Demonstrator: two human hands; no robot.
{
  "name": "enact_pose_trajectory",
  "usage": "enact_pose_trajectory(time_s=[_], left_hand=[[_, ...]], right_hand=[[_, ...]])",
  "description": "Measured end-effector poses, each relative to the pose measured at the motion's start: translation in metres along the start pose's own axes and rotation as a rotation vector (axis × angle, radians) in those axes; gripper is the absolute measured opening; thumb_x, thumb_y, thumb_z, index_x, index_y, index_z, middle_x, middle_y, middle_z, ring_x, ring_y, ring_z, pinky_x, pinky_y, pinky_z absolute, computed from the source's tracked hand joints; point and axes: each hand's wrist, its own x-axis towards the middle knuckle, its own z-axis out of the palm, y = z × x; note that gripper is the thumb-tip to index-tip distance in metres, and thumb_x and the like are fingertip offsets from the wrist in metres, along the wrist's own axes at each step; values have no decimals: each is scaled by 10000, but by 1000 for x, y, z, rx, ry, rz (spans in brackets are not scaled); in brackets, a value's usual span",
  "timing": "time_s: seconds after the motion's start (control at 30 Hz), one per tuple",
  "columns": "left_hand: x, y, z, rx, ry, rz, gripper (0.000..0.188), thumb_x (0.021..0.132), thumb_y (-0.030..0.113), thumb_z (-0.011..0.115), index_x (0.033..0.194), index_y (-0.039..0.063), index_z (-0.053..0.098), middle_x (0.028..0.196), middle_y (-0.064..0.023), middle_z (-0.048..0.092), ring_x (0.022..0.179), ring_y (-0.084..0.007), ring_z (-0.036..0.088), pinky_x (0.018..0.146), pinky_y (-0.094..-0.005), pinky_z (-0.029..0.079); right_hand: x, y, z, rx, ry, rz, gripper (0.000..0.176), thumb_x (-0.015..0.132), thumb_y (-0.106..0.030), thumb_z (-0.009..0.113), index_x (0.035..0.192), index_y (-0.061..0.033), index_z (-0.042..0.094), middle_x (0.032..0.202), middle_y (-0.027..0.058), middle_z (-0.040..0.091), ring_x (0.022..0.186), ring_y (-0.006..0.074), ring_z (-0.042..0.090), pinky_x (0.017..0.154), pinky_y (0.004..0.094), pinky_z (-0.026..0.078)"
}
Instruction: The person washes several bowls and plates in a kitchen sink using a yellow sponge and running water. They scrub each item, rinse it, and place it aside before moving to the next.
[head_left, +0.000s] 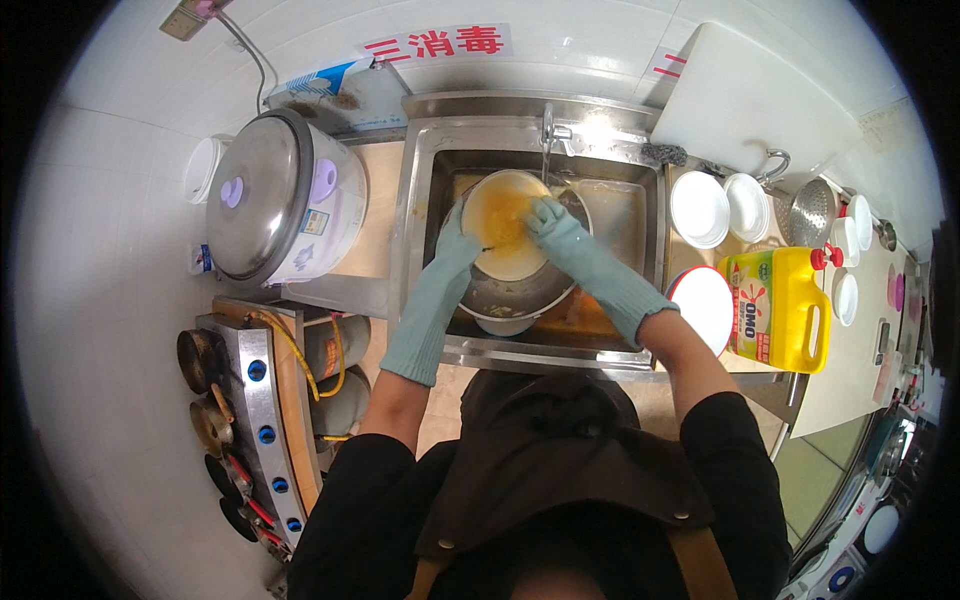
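A white round bowl (517, 268), with yellow-brown liquid or residue blurred across its inside, is tilted over the stainless steel sink (424, 225). My left hand (457, 244), in a pale green rubber glove, grips its left rim. At the right side, my gloved right hand (556, 225) has curled fingers against the bowl's inside; whether they hold something is hidden. Beneath the bowl sits a wide metal basin (517, 300) with food scraps in it. Water runs from the faucet (553, 133) just behind the bowl. Brownish water (592, 319) lies in the sink.
Right of the sink stand white bowls (700, 210), a red-rimmed white plate (701, 307) and a yellow OMO detergent jug (780, 307). A large lidded cooker (285, 199) is at the left. Below it is a gas stove (255, 405) with several pans. A scouring pad (664, 154) rests on the sink edge.
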Motion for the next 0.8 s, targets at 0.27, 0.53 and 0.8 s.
enact_pose_trajectory(time_s=[0.27, 0.53, 0.8], left_hand=[[-4, 7, 19, 632, -26, -32, 817, 902, 88, 569, 1631, 53, 201, 1499, -247, 512, 1341, -331, 555, 1126, -353, 427], [-12, 9, 9, 617, -151, -21, 889, 827, -49, 518, 1641, 104, 197, 1492, -223, 523, 1343, -313, 548, 1125, -355, 421], [22, -28, 14, 386, -73, 22, 865, 819, -32, 515, 1631, 73, 234, 1506, -250, 508, 1362, -318, 542, 1131, -345, 414]], right_hand=[[11, -87, 21, 1145, -156, 668, 253, 935, -213, 597, 1075, -45, 725, 1017, 158, 729, 991, 341, 688, 912, 446, 538], [7, -11, 21, 440, 138, 449, 257, 891, -131, 613, 1081, 4, 721, 966, 164, 717, 1009, 372, 672, 985, 391, 505], [18, -52, 25, 375, -600, 603, 367, 879, -151, 657, 1222, -22, 672, 977, 186, 706, 896, 358, 696, 800, 428, 574]])
